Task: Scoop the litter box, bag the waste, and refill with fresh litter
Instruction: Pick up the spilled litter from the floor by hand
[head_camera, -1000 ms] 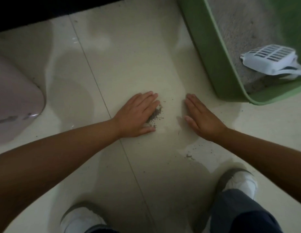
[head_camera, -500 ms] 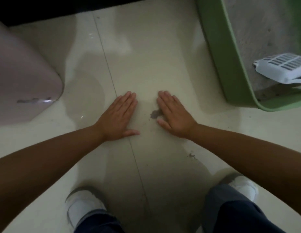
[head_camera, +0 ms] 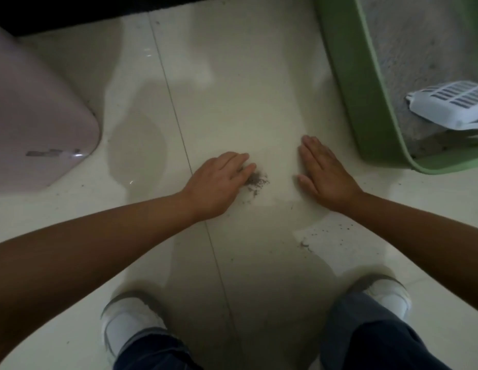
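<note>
1. The floor (head_camera: pixel 245 84) is glossy pale tile with one thin grout line, so spilled grains slide easily; light, flat sweeps are probably all that's needed here, since pressing hard would likely just scatter them.
2. The litter box (head_camera: pixel 347 84), a smooth green plastic tub with a rolled rim, is parked at upper right, filled with fine grey litter (head_camera: pixel 408 49), gritty-looking.
3. A pink rounded plastic thing (head_camera: pixel 40 116) is seen at left; what it is can't be told.
4. The left hand (head_camera: pixel 216 182) is laid on the tile, fingers loosely bent, gripping nothing, fingertips touching the pile.
5. The right hand (head_camera: pixel 323 172) is set flat, fingers straight and together, well apart from the pile; it'd best be used as a wall to sweep against.
6. The slotted white scoop (head_camera: pixel 446 105) is lying in the box.
7. The spilled litter pile (head_camera: pixel 256 181) is small, dark and crumbly; stray specks are dotted nearer the shoes.
</note>
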Demonstrator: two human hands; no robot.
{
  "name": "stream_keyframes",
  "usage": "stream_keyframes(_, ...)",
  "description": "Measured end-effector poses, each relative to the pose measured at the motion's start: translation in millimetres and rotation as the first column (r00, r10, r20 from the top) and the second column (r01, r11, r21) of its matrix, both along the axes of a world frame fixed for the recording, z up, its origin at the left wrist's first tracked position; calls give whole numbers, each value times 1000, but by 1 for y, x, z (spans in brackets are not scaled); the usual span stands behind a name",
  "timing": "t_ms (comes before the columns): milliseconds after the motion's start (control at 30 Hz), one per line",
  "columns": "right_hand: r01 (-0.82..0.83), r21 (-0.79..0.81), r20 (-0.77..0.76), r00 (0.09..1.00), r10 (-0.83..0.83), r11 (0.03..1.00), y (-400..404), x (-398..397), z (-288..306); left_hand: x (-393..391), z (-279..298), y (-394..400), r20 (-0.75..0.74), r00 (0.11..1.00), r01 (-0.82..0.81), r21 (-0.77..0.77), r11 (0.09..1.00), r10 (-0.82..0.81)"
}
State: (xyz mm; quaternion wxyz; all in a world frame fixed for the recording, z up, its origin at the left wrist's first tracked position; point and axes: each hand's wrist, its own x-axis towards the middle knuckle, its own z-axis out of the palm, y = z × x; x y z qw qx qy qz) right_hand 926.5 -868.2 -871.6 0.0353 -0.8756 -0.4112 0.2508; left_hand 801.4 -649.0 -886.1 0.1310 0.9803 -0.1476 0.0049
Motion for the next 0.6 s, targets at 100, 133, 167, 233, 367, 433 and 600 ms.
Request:
stream_keyframes(100,-29,-12,-7,1000,29,1000,-4,4,-3,12,7,-12,-72,997,28,30,999,-26)
stream_keyframes(133,-8,3,-20,1000,8,1000,-4,4,-3,17,15,-15,-115,992,51,60,997,-44)
stream_keyframes(167,17,16,-27,1000,-16,1000,-2,3,-4,22,23,-16,-170,984,67,95,993,-50)
stream_keyframes(233,44,17,-32,999,-43,999,3,1,-4,22,23,-22,-281,960,68,193,979,-11)
stream_keyframes(367,50,7,-45,998,-50,999,3,3,-7,23,25,-32,-237,965,168,225,960,-114)
stream_keyframes(433,48,20,-48,998,-47,999,3,5,-5,24,27,-33,-248,962,184,296,937,-111)
stream_keyframes(600,32,-55,-56,998,-36,998,6,7,2,30,30,-33,-262,957,200,273,941,-127)
